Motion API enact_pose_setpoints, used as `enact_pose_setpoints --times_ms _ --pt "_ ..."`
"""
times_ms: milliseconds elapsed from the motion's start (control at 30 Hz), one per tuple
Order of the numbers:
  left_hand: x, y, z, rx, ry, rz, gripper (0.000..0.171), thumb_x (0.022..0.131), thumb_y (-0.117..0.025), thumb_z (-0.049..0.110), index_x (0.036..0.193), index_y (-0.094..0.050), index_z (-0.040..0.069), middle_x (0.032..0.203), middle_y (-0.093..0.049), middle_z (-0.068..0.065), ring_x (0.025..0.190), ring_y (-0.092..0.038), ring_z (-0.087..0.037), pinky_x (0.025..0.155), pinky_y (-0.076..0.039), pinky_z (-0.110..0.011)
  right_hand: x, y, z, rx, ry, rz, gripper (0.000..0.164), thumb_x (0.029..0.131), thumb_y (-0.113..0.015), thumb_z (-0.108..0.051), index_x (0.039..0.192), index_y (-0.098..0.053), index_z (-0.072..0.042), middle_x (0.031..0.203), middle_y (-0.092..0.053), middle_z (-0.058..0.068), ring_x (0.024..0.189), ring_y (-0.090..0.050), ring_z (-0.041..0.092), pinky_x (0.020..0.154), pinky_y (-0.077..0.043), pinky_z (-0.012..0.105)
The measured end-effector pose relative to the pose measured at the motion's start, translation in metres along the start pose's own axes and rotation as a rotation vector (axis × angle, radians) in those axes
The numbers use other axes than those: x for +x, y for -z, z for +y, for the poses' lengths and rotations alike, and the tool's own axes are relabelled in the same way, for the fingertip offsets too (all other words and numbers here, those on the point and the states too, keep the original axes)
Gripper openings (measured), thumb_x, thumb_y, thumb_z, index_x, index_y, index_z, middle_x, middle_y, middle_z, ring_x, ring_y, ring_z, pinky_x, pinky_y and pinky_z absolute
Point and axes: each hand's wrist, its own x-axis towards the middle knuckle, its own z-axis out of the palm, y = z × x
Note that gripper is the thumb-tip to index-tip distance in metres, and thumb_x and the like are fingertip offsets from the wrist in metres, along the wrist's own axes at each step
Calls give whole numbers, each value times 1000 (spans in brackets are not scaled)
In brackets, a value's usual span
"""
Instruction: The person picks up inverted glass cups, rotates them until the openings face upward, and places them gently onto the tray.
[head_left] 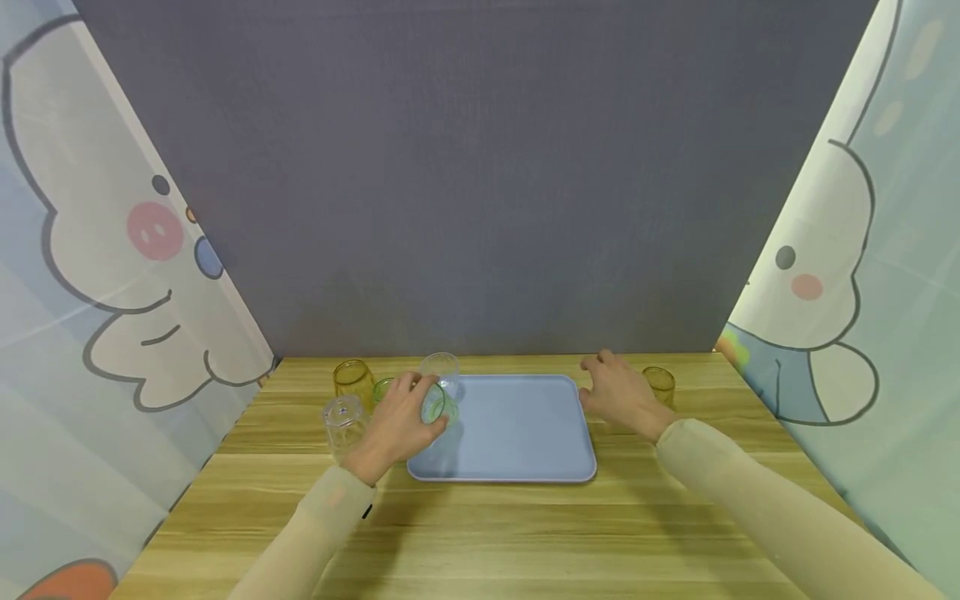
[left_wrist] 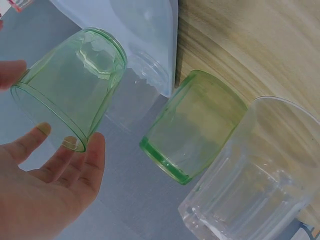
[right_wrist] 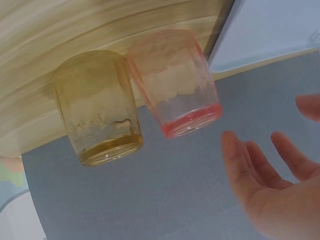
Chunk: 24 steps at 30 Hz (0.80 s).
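My left hand [head_left: 401,421] grips a green glass [left_wrist: 75,75] near its wide rim, thumb on one side and fingers on the other. The glass is tilted over the left end of a pale blue tray [head_left: 517,429]. Beside this hand stand a second green glass [left_wrist: 195,127] and a clear ribbed glass [left_wrist: 255,170]. Another clear glass [head_left: 441,365] is at the tray's back left corner. My right hand [head_left: 618,392], fingers apart and holding nothing, is near a pink glass [right_wrist: 175,82] and an amber glass [right_wrist: 97,107]. The pink one is hidden in the head view.
Another amber glass [head_left: 352,379] stands at the back left of the wooden table [head_left: 517,533]. A grey panel [head_left: 495,183] rises along the table's back edge. Cartoon-printed curtains [head_left: 817,275] hang at both sides.
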Motion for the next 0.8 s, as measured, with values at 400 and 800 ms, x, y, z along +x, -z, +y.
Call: enact_pose_setpoints --times_ms 400,800 --pt "-1 -5 -4 43 5 -7 63 87 -76 34 141 -56 7 134 -52 -20 119 -51 -38 86 -53 -55 3 -8 10 4 -12 -31 45 90 -66 -19 128 -62 5 122 -58 26 112 -57 46 81 -55 56" --pt "-2 -10 -4 45 41 -41 62 87 -77 33 141 -57 10 135 -52 -19 117 -51 -37 81 -54 -53 6 -10 15 4 -29 -51 48 90 -64 -18 131 -59 6 125 -56 28 117 -55 48 75 -55 57"
